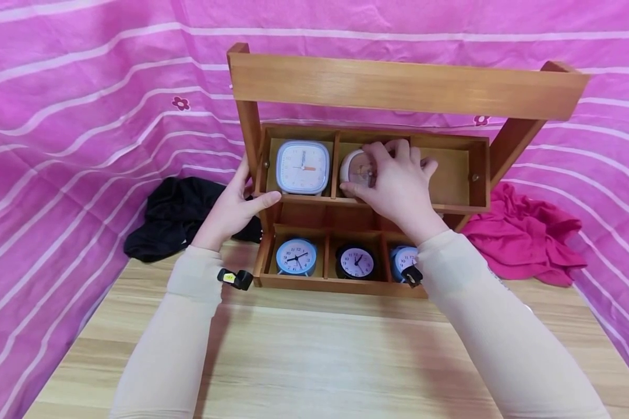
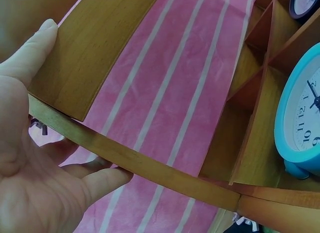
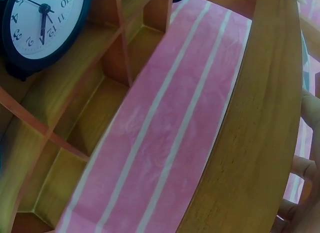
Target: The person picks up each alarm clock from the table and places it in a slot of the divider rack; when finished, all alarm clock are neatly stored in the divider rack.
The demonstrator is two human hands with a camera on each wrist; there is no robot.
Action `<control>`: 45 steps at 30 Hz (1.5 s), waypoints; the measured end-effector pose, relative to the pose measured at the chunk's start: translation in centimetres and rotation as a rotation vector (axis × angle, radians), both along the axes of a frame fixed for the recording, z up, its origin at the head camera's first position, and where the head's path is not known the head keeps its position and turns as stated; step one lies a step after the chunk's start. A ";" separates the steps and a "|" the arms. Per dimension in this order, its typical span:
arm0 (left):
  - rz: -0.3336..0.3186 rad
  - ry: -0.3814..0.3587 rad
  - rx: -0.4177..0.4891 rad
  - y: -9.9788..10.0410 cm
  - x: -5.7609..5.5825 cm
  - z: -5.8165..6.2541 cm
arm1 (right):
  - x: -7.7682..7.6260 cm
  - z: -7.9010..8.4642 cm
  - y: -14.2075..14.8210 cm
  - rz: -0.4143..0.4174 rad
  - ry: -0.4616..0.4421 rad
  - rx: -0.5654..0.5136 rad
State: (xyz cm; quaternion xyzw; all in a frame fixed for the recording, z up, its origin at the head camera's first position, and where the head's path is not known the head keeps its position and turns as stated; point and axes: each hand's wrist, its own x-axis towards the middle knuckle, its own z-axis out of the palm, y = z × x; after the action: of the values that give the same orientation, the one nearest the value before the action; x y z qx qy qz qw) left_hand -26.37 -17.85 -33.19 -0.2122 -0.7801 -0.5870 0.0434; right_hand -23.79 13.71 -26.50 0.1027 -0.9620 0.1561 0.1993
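Observation:
A wooden rack [image 1: 409,87] with two tiers of compartments stands on the table. My left hand [image 1: 234,206] grips its left side, thumb at the front of the upper tier and fingers behind the side rail [image 2: 150,160]. In the upper middle compartment, my right hand [image 1: 398,180] holds a round, white-rimmed clock [image 1: 357,169], partly covered by the fingers. To its left sits a square pale-blue clock [image 1: 302,167]. The lower tier holds a light-blue alarm clock [image 1: 296,257], a dark-rimmed one [image 1: 356,262], and another blue one [image 1: 402,262] partly behind the right wrist.
Black cloth [image 1: 173,212] lies left of the rack and bright pink cloth [image 1: 529,233] to its right. A pink striped curtain [image 1: 110,116] hangs behind and at both sides. Bare wood-grain tabletop [image 1: 314,355] stretches in front.

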 end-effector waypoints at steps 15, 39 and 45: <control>0.025 -0.030 -0.020 -0.5 0.0 -0.4 | 2.2 -1.2 1.8 0.035 0.081 -0.003; 0.021 -0.023 -0.031 0.0 0.1 0.1 | 11.8 -6.1 10.9 0.022 0.137 0.013; 0.022 -0.017 -0.038 0.0 0.1 0.2 | 14.1 -8.8 14.9 -0.062 -0.006 0.053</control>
State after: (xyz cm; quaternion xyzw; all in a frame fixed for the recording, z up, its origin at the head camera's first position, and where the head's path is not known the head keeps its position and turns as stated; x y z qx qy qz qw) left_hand -26.25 -17.88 -32.95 -0.1995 -0.7935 -0.5736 0.0391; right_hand -9.72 28.63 -35.34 0.0776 -0.9691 0.1248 0.1983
